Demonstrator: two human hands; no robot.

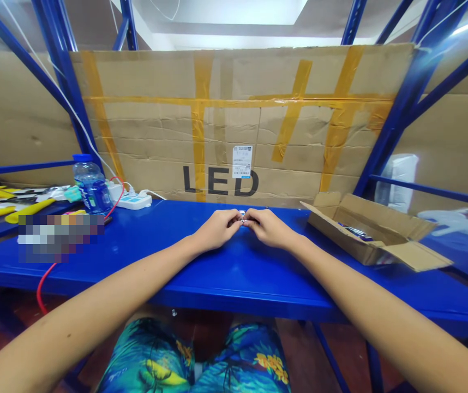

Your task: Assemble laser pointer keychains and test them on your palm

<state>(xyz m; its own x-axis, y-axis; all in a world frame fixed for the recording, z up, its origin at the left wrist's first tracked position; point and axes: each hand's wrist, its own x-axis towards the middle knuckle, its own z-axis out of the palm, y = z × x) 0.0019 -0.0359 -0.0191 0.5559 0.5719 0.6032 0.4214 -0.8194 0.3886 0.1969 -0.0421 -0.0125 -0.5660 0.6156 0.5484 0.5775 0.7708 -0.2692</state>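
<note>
Both hands meet over the middle of the blue table [136, 251], fingertips pressed together. My left hand [220, 226] pinches the left side of a small shiny metal piece [243, 213]. From the other side, my right hand [265, 225] grips the same piece between thumb and fingers. Its kind cannot be made out, since the fingers hide most of it. To the right stands an open cardboard box [357, 248], flaps spread, with a few small blue and silver items [357, 232] lying inside.
On the left are a water bottle [90, 188], a white power strip [133, 200], a red cable [43, 284] and several yellow-handled tools [29, 211]. A large cardboard panel [152, 136] marked LED rises behind the table. Blue shelf posts [395, 125] flank it.
</note>
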